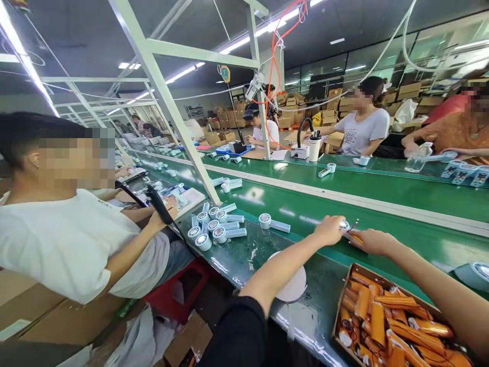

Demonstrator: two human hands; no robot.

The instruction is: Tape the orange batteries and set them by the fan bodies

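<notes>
Over the green conveyor belt, my left hand [330,230] is closed around the round head of a light-blue handheld fan [344,225]. My right hand [374,241] grips the same fan's handle. A strip of orange shows along that handle, and thin wires stick up near my right fingertips. What lies under the fingers is hidden. Below my right forearm, orange wrapped battery packs [378,323] with wires fill a cardboard box [338,311]. Another fan [265,220] lies on the belt's edge to the left of my hands.
Several fans [219,233] are heaped at left, near a seated co-worker [57,229] holding a black tool. A white round disc [292,280] lies under my left forearm. A metal frame post [179,112] rises from the bench. More people sit across the belt [382,191]. Another fan [476,275] is at right.
</notes>
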